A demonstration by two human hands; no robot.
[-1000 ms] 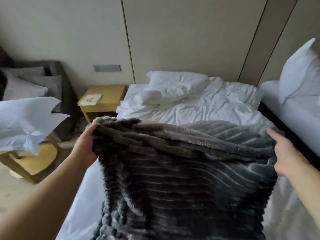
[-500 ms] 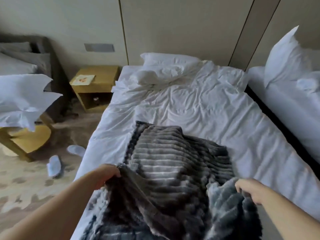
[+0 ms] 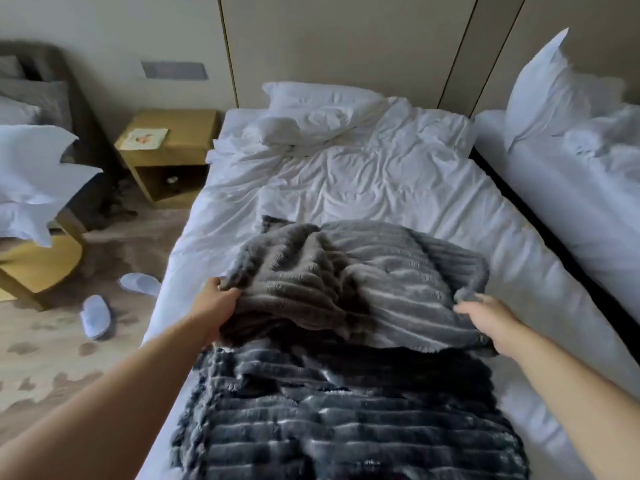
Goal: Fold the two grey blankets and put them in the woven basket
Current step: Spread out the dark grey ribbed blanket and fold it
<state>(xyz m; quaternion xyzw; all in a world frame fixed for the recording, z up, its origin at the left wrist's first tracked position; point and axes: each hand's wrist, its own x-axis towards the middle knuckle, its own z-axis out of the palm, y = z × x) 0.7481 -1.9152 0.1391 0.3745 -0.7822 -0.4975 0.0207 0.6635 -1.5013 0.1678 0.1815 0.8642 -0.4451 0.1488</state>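
Note:
A grey ribbed blanket lies on the white bed, its lighter far part doubled over a darker ribbed stretch that runs toward me. Whether the darker stretch is the same blanket or a second one cannot be told. My left hand grips the folded layer's left edge, fingers curled under it. My right hand rests on the folded layer's right edge with its fingers fairly straight. No woven basket is in view.
White pillows lie at the bed's head. A second bed stands close on the right. On the left are a wooden nightstand, two white slippers on the carpet, and a low wooden table with pillows above it.
The blanket was held up spread in front of me, then came down onto the bed. Its top part now lies folded forward, and both hands have moved to the fold's side edges.

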